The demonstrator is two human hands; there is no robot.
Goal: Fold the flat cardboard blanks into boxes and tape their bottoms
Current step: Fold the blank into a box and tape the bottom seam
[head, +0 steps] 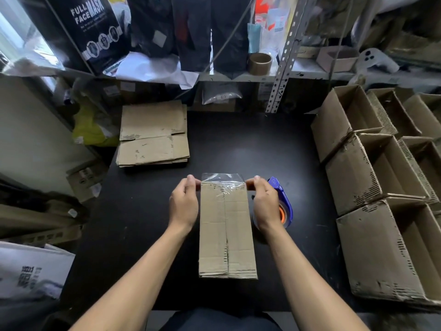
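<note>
Between your hands on the black bench (148, 211), the box (226, 230) runs lengthwise away from you; your left hand (183, 206) and right hand (265, 206) each clamp its far corners, equally near, beside the tape strip (222, 181).

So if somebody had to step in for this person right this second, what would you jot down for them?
Left hand: grips the left side of the box near its far end.
Right hand: grips the right side there.
The box stands bottom up mid table; clear tape is only at the far end, sticking out past the edge, so the centre seam looks mostly untaped.
Tape dispenser: lying just right of the box.
Flat blanks: stacked far left.
Done: open boxes lined up on the right.
Left: finish taping this bottom, then the stack.
</note>
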